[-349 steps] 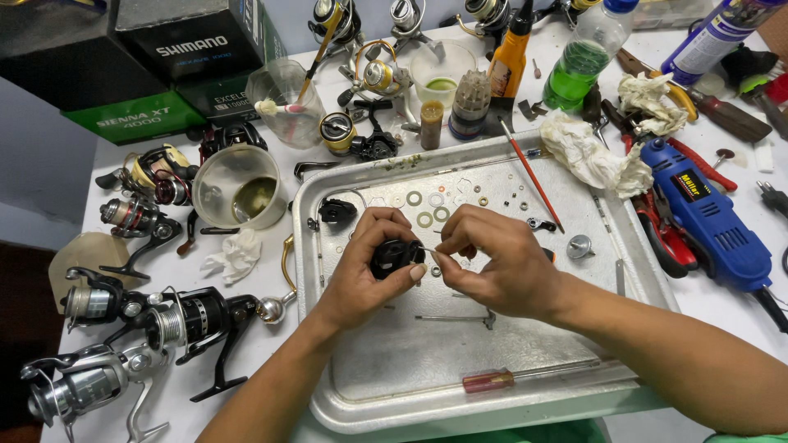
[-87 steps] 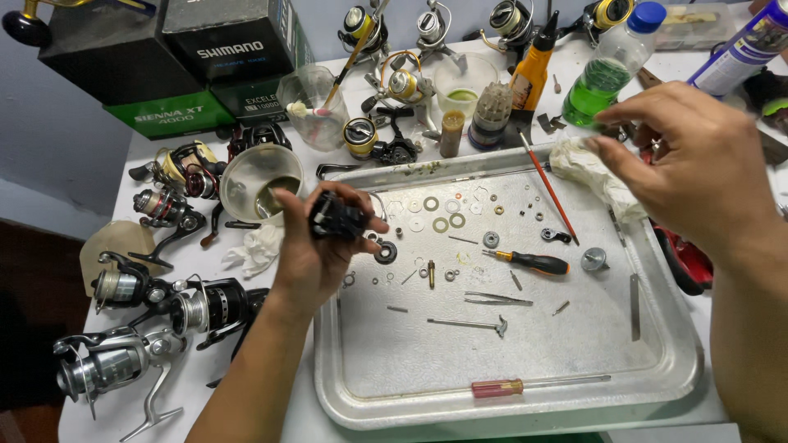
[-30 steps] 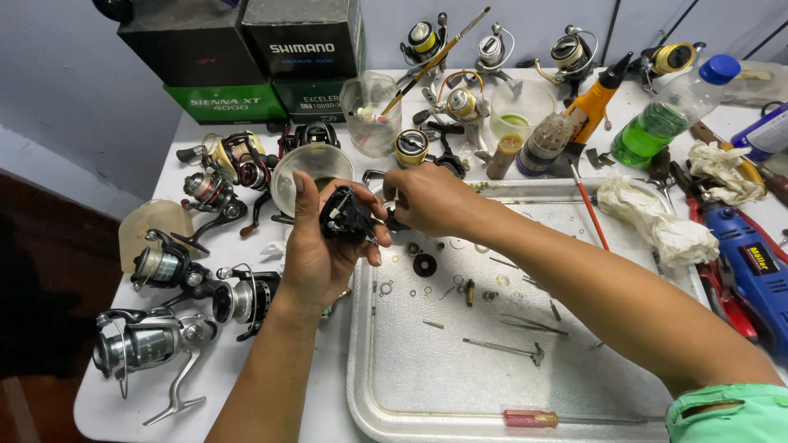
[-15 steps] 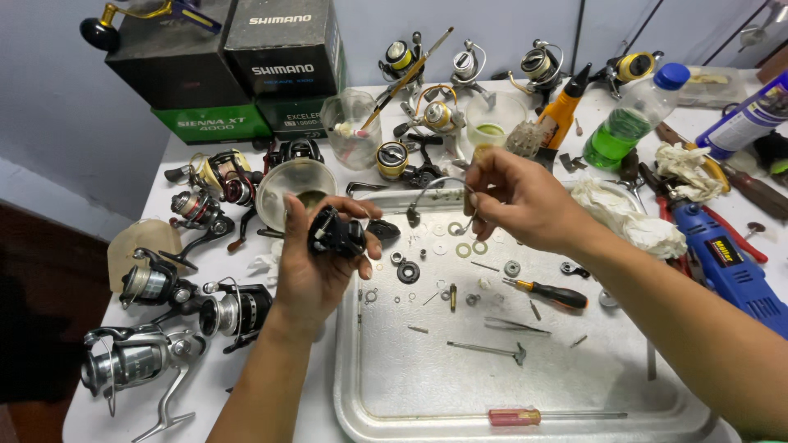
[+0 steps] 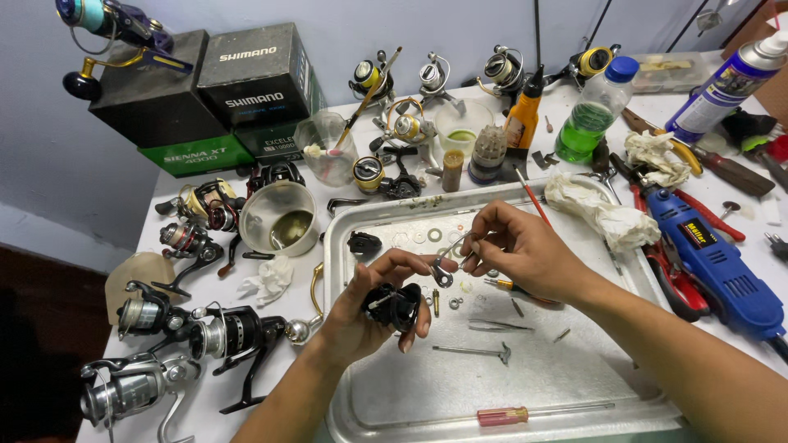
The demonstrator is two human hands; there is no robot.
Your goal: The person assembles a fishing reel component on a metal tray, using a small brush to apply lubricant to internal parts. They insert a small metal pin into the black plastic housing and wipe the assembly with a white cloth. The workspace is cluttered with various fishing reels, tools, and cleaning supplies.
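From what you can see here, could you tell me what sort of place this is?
Probably a fishing-reel repair bench: spinning reels crowd the white table, small parts lie in a metal tray, and the left hand holds a black reel body.

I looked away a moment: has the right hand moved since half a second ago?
Yes. The right hand has come down over the metal tray, closer to the left hand and its black reel body.

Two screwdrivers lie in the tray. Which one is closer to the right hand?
The orange-handled screwdriver, partly hidden just under the right hand. The red-handled screwdriver lies apart at the tray's near edge.
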